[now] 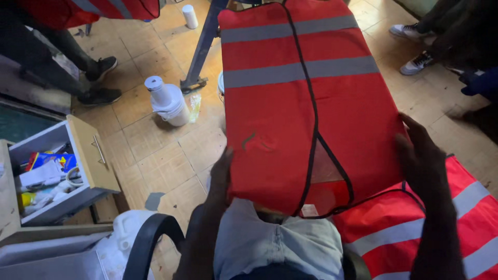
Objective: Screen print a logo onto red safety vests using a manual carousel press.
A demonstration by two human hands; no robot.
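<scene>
We're holding a red safety vest [306, 103] w/ grey reflective bands stretched flat out in front of us, over our lap, neck opening nearest us and hem at the far end. Our left hand [220, 179] is gripping the vest's near-left edge, fingers curled under the fabric, thumb side showing. Our right hand [417, 155] is pinching the near-right edge, fingers closed over the cloth.

A second red vest [415, 228] is lying just right of our lap, partly under the one we're holding.

Risks as we're judging them:
- Grip is only on the near corners, so the far end is hanging unsupported; it's likely to sag or fold crooked if either hand loosens.
- Black trim on the near edge is sitting close to the second vest, so the two could snag or get pulled up together.
- Floor beyond is cluttered: a white plastic jug [167, 101] and a metal stand foot [194, 83] are sitting under the far-left side, so a dropped hem could catch or get dirty there.
- An open drawer [67, 166] is sticking out at near left; an elbow swing could be bumping it.
- Other people's shoes [415, 62] are at far right, close by.
</scene>
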